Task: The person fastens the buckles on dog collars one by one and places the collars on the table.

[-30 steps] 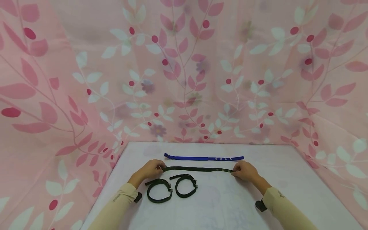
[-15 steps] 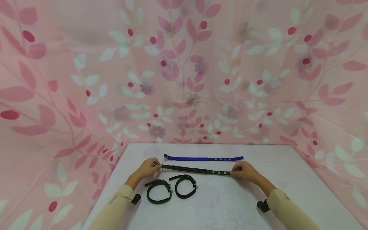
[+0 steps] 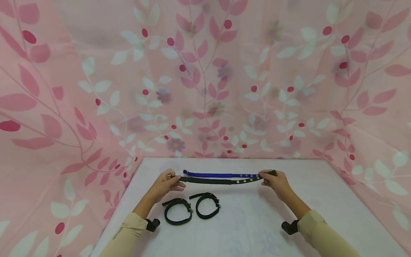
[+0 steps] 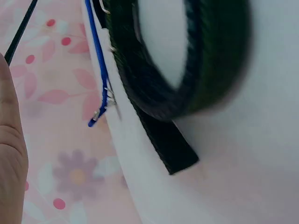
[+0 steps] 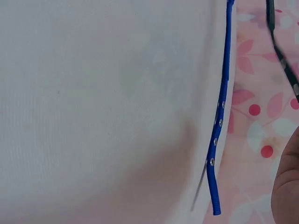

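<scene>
Between the two hands a dark green collar [image 3: 212, 181] with metal eyelets is stretched out, raised off the table. My left hand [image 3: 163, 185] pinches its buckle end, and my right hand [image 3: 277, 182] pinches the eyelet end, whose tip sticks out past the fingers. Just behind it lies a blue collar [image 3: 212, 175], flat and straight, partly overlapped by the green one in the head view. The left wrist view shows a strip of the left hand [image 4: 9, 154] at its edge; the right wrist view shows part of the right hand [image 5: 287, 186].
Two more dark green collars, buckled into loops, lie on the white table [image 3: 250, 228]: a left loop [image 3: 178, 223] and a right loop [image 3: 208, 217], both nearer the person than the held collar. Pink leaf-patterned cloth [image 3: 205, 89] hangs behind and at both sides.
Both hands have lifted the green collar up from the table. It was lower and in front of the blue collar; the right hand has also slid inward along its end. The looped collars stay put.
</scene>
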Available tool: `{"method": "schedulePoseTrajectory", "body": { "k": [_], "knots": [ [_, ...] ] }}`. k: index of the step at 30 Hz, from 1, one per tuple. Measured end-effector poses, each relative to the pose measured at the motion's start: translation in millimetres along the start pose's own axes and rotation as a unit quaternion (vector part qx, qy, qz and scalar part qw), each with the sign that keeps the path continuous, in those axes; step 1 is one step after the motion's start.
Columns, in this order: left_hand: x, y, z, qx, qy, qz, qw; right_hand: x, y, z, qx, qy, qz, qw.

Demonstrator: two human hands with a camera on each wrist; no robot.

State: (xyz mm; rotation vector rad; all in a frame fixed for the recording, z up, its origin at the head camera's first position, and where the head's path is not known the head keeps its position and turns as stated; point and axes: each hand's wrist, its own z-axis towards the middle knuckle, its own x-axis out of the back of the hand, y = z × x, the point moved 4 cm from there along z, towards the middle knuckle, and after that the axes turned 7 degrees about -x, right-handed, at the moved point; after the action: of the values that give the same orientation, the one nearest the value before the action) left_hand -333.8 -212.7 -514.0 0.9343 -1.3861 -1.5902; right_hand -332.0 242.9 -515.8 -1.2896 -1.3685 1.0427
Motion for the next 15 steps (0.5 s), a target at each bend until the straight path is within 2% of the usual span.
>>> {"method": "schedulePoseTrajectory", "body": {
  "k": [4, 10, 15],
  "knots": [
    [-3.8, 5.7, 0.6, -0.020, 0.030, -0.036, 0.9987, -5, -6, -2, 0.002, -0.043, 0.019, 0.999],
    [-3.7, 7.0, -4.1, -0.029, 0.088, -0.074, 0.9929, -8, -7, -10, 0.014, -0.084, -0.020, 0.996],
    [-8.1, 12.5, -10.5, -0.062, 0.087, -0.143, 0.9840, -10, -12, -17, 0.056, -0.085, -0.070, 0.992]
  ]
}}
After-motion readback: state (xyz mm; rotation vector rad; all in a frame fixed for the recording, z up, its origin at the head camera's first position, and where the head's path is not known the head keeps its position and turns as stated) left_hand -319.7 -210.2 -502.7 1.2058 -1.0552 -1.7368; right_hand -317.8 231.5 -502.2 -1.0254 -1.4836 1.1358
